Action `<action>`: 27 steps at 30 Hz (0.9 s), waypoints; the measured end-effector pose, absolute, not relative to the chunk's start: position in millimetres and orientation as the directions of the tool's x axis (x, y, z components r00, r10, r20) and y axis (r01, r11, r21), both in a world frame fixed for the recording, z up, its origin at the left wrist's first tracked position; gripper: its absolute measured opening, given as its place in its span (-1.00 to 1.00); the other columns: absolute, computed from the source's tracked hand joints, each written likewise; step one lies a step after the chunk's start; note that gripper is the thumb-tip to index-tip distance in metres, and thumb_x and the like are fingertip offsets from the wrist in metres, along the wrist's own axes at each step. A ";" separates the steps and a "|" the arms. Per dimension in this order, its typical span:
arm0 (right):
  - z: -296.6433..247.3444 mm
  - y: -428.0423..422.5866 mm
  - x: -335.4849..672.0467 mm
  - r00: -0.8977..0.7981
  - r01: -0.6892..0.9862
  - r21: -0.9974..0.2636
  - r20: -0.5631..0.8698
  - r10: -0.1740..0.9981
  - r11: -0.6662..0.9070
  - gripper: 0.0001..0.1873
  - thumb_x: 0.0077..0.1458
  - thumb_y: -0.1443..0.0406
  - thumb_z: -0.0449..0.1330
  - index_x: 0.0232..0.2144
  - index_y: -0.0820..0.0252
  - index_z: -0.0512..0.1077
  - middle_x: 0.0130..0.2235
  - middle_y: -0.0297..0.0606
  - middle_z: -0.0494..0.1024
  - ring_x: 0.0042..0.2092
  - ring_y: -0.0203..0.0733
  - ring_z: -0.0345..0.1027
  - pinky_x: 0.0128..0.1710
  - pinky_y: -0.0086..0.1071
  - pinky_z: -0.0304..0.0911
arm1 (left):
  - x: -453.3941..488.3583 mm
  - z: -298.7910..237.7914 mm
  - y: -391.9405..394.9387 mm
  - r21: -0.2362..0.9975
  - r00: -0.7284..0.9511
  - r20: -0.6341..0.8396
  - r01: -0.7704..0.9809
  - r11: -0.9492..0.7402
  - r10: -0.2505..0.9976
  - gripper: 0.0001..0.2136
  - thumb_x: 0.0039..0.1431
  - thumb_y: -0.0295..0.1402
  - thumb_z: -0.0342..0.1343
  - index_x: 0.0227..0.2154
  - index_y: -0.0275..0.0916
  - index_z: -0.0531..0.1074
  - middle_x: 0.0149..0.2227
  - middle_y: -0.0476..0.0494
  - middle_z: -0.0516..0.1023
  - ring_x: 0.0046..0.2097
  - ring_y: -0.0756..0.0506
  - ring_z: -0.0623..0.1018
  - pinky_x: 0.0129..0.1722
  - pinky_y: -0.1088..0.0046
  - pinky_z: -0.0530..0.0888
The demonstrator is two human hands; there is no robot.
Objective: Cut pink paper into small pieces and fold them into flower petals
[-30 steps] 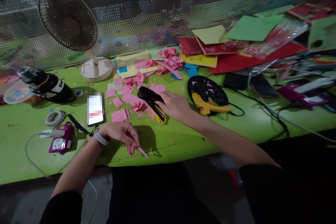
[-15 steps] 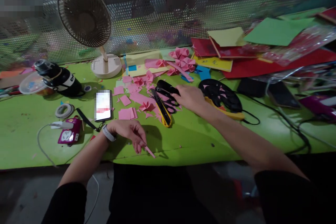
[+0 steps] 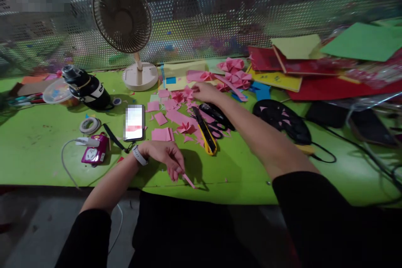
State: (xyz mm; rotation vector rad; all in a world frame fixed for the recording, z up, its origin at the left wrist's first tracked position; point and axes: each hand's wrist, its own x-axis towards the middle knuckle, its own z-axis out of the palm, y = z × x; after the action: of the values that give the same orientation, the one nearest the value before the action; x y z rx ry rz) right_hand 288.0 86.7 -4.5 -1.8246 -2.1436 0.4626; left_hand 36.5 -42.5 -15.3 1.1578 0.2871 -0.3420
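My left hand (image 3: 166, 157) rests near the front edge of the green table (image 3: 47, 150), fingers pinched on a thin pink paper strip (image 3: 189, 181) that points down and right. My right hand (image 3: 205, 91) reaches far across the table to the scattered pink paper squares (image 3: 171, 115) and small folded pink pieces (image 3: 185, 94); its fingers lie low over them and I cannot tell whether they hold one. Just below that forearm lie a yellow utility knife (image 3: 207, 136) and black-handled scissors (image 3: 216, 115). A pile of folded pink flowers (image 3: 234, 71) sits beyond.
A small fan (image 3: 125, 21) stands at the back before a perforated metal screen. A black bottle (image 3: 86, 88), tape roll (image 3: 89, 124), phone (image 3: 134, 122) and pink charger (image 3: 92, 155) lie left. At the right are a black round mat (image 3: 282, 119), cables, and stacked coloured card (image 3: 314, 67).
My right hand left the black scissors by the yellow knife and reached farther back to the folded pink pieces. The view shifted left. My left hand kept still with the strip.
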 end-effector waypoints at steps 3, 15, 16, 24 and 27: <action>-9.1 92.3 288.9 -0.175 0.818 -0.546 0.059 0.983 0.179 -0.54 0.08 0.43 0.14 0.06 0.32 0.47 0.02 -0.07 0.61 0.02 -0.08 0.50 0.01 -0.30 0.36 | 36.2 -14.0 -41.6 0.838 0.913 -0.394 0.405 0.366 -0.109 -0.66 0.04 -0.19 0.37 -0.24 -0.38 0.61 -0.40 -0.22 0.68 -0.36 -0.09 0.68 -0.29 0.51 0.61; 28.6 15.3 387.6 -0.055 0.949 -0.302 0.133 0.990 0.093 -0.70 0.17 0.29 0.18 -0.10 0.25 0.60 -0.12 -0.11 0.67 -0.12 -0.02 0.52 -0.11 -0.25 0.33 | 33.9 -9.5 -40.4 0.812 0.896 -0.439 0.431 0.394 -0.075 -0.71 0.06 -0.24 0.37 -0.25 -0.38 0.61 -0.38 -0.25 0.68 -0.34 -0.11 0.69 -0.27 0.48 0.63; 31.8 11.2 397.4 -0.029 0.954 -0.291 0.142 0.989 0.069 -0.70 0.17 0.29 0.19 -0.09 0.27 0.60 -0.12 -0.09 0.67 -0.11 -0.03 0.52 -0.11 -0.26 0.32 | 33.5 -8.8 -39.7 0.806 0.892 -0.445 0.437 0.399 -0.076 -0.71 0.07 -0.25 0.36 -0.24 -0.38 0.61 -0.38 -0.26 0.68 -0.34 -0.12 0.69 -0.28 0.48 0.63; 46.1 0.7 469.8 0.128 0.953 -0.294 0.169 0.977 -0.074 -0.69 0.17 0.32 0.17 -0.10 0.36 0.59 -0.14 0.00 0.66 -0.12 -0.04 0.52 -0.13 -0.30 0.31 | 31.7 -4.5 -34.3 0.817 0.900 -0.432 0.416 0.399 -0.053 -0.79 0.14 -0.30 0.31 -0.24 -0.34 0.61 -0.38 -0.25 0.68 -0.35 -0.09 0.69 -0.29 0.50 0.62; 42.1 7.3 479.7 0.150 0.950 -0.295 0.149 0.977 -0.101 -0.68 0.17 0.30 0.16 -0.09 0.34 0.58 -0.13 -0.02 0.66 -0.11 -0.05 0.52 -0.13 -0.31 0.31 | 29.9 -5.7 -34.6 0.817 0.903 -0.425 0.409 0.406 -0.055 -0.79 0.16 -0.31 0.30 -0.23 -0.36 0.61 -0.37 -0.26 0.68 -0.35 -0.08 0.69 -0.29 0.51 0.61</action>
State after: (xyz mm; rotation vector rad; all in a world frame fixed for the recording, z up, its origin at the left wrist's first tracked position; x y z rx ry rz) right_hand 479.7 7.3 42.1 -2.1139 -1.8561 0.1193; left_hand 29.9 -34.6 -5.7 1.1198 0.3586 -0.3006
